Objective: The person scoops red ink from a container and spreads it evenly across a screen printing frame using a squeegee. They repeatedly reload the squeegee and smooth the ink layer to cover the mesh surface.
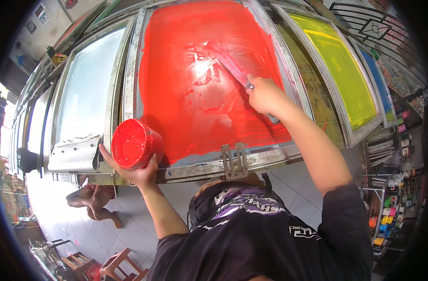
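Observation:
In front of me lies a screen-printing frame whose mesh is spread with red ink. Reversed lettering shows through the thinner ink at its middle. My left hand is wrapped round the lower side of a tub of red ink, tilted with its mouth toward me over the frame's near left corner. The fingers of my right hand are closed round the handle of an ink spatula. Its long blade is smeared red and reaches across the mesh toward the far side; whether the tip touches the mesh, I cannot tell.
A metal hinge clamp sits at the frame's near edge. Left is a pale screen with a squeegee at its near end; right are a yellow screen and a blue one. Another person's legs and stools are below left.

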### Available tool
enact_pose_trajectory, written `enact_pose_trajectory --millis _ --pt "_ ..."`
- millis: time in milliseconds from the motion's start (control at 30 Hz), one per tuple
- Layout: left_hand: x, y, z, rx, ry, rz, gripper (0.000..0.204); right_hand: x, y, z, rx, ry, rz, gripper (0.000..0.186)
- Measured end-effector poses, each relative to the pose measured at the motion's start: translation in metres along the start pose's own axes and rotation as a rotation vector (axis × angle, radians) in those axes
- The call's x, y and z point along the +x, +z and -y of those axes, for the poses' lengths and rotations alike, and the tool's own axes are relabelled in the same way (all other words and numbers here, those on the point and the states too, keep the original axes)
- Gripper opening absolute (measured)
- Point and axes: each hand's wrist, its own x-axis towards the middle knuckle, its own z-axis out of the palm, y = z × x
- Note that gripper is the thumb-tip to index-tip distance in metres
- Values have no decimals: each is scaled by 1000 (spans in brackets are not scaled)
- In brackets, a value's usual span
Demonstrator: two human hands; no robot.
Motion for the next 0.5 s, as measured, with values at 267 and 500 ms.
enact_pose_trajectory --millis 267,500 --pt "2 -2 1 -105 -65 -18 119 -43 -14 8 593 -12 336 51" --pt "-3 3 2 -106 -42 -1 119 -125 -30 -81 778 143 82 50"
